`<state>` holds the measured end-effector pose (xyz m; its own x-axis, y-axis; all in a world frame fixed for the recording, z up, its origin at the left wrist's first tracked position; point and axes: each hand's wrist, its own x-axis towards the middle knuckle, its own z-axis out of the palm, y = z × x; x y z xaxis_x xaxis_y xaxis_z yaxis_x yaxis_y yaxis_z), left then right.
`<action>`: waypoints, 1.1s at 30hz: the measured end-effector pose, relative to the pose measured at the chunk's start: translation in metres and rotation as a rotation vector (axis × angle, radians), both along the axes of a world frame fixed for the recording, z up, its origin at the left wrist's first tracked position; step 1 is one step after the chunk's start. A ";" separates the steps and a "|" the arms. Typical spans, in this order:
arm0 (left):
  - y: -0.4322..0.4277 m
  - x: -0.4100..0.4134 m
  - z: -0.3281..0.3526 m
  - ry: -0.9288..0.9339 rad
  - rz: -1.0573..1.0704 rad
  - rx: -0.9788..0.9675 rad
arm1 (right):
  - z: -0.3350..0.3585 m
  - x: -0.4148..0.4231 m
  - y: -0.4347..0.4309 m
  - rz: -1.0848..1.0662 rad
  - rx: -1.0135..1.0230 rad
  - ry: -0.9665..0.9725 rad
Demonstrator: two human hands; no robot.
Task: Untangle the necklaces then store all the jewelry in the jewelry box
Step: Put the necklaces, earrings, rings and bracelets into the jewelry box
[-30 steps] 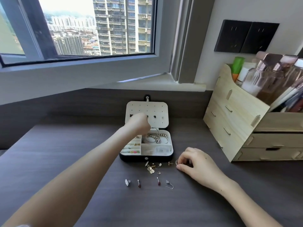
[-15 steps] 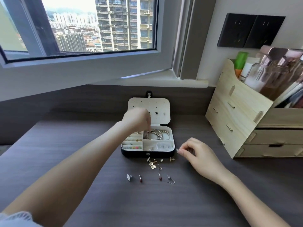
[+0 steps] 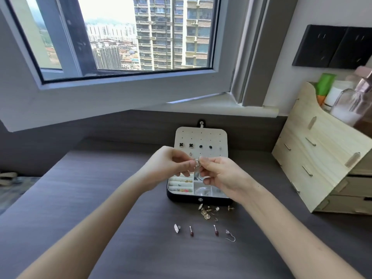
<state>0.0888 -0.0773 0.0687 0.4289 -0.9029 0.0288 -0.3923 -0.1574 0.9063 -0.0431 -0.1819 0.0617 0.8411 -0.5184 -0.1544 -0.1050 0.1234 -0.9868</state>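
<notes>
A small black jewelry box (image 3: 182, 199) stands open on the dark desk, its white lid (image 3: 202, 135) upright with black stud earrings pinned in it. Above the box my left hand (image 3: 171, 165) and my right hand (image 3: 219, 176) meet, both pinching a small silver hoop earring (image 3: 196, 163) between fingertips. The box's compartments hold small coloured pieces and bracelets, partly hidden by my hands. Loose on the desk in front lie gold earrings (image 3: 206, 212), two dark red drop earrings (image 3: 192, 233), a silver stud (image 3: 177, 228) and a hook earring (image 3: 230, 236).
A pale wooden drawer organizer (image 3: 314, 158) with bottles on top stands at the right. An open window sash (image 3: 120, 91) hangs over the back of the desk (image 3: 80, 198). Black wall sockets (image 3: 332, 47) sit upper right.
My right hand lifted off the desk with the hoop earring and moved up over the box. My left hand left the lid and came to meet it, pinching the same earring.
</notes>
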 end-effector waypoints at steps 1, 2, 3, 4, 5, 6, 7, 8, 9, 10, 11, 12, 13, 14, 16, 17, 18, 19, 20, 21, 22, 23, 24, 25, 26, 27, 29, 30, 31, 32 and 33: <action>0.001 0.000 -0.003 -0.049 0.031 -0.009 | -0.002 0.002 0.001 -0.007 -0.003 0.008; 0.001 0.000 -0.007 -0.134 0.061 -0.016 | -0.004 0.004 0.002 -0.022 -0.017 0.022; 0.002 0.000 -0.011 -0.234 0.090 -0.033 | -0.006 0.006 0.003 -0.047 -0.039 0.036; 0.002 -0.001 -0.015 -0.336 0.121 -0.069 | -0.007 0.008 0.005 -0.081 -0.060 0.044; 0.003 -0.003 -0.019 -0.433 0.156 -0.117 | -0.008 0.010 0.007 -0.113 -0.076 0.044; 0.003 -0.005 -0.023 -0.533 0.198 -0.174 | -0.008 0.011 0.010 -0.138 -0.082 0.035; 0.003 -0.006 -0.027 -0.631 0.239 -0.225 | -0.009 0.013 0.013 -0.155 -0.077 0.018; 0.002 -0.005 -0.031 -0.714 0.275 -0.276 | -0.009 0.015 0.017 -0.168 -0.065 0.001; 0.001 -0.004 -0.035 -0.779 0.306 -0.336 | -0.009 0.017 0.020 -0.181 -0.051 -0.010; 0.000 -0.003 -0.039 -0.819 0.328 -0.396 | -0.008 0.020 0.022 -0.192 -0.025 -0.012; 0.001 -0.001 -0.041 -0.847 0.336 -0.451 | -0.007 0.022 0.024 -0.195 0.023 -0.009; 0.001 0.001 -0.044 -0.871 0.330 -0.496 | -0.005 0.024 0.024 -0.193 0.101 0.000; 0.003 0.003 -0.045 -0.895 0.317 -0.528 | -0.003 0.027 0.023 -0.192 0.208 0.015; 0.005 0.005 -0.047 -0.921 0.300 -0.550 | -0.001 0.028 0.022 -0.194 0.335 0.032; 0.008 0.008 -0.049 -0.953 0.258 -0.581 | 0.002 0.030 0.021 -0.188 0.562 0.057; 0.009 0.011 -0.049 -0.962 0.225 -0.590 | 0.003 0.030 0.021 -0.176 0.635 0.067; 0.010 0.013 -0.049 -0.974 0.187 -0.597 | 0.003 0.030 0.020 -0.163 0.687 0.078; 0.011 0.016 -0.049 -0.989 0.153 -0.600 | 0.003 0.030 0.020 -0.150 0.726 0.091; 0.011 0.019 -0.049 -1.008 0.121 -0.604 | 0.002 0.030 0.019 -0.141 0.753 0.104; 0.011 0.021 -0.049 -1.022 0.092 -0.605 | 0.002 0.029 0.019 -0.138 0.769 0.116; 0.011 0.023 -0.048 -1.029 0.071 -0.603 | 0.002 0.029 0.018 -0.139 0.771 0.126; 0.012 0.024 -0.048 -1.036 0.056 -0.602 | 0.002 0.029 0.016 -0.143 0.761 0.134; 0.012 0.024 -0.048 -1.041 0.051 -0.601 | 0.002 0.030 0.014 -0.146 0.738 0.141; 0.012 0.023 -0.047 -1.043 0.064 -0.599 | 0.003 0.030 0.013 -0.145 0.703 0.146; 0.011 0.023 -0.047 -1.046 0.073 -0.600 | 0.004 0.030 0.013 -0.138 0.665 0.147; 0.009 0.024 -0.047 -1.039 0.080 -0.603 | 0.006 0.032 0.013 -0.128 0.637 0.144; 0.005 0.025 -0.050 -0.994 0.106 -0.608 | 0.008 0.035 0.015 -0.117 0.645 0.126; 0.004 0.026 -0.051 -0.949 0.130 -0.608 | 0.009 0.037 0.015 -0.118 0.667 0.117; 0.003 0.026 -0.053 -0.892 0.154 -0.602 | 0.009 0.039 0.016 -0.122 0.685 0.109; 0.003 0.025 -0.053 -0.813 0.178 -0.596 | 0.010 0.041 0.016 -0.125 0.686 0.105; 0.004 0.021 -0.053 -0.696 0.203 -0.589 | 0.009 0.043 0.016 -0.130 0.665 0.105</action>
<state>0.1103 -0.0737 0.0160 0.2912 -0.5708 0.7677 -0.8920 0.1280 0.4335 0.0003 -0.1661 0.0712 0.7420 -0.3804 -0.5520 -0.1392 0.7180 -0.6820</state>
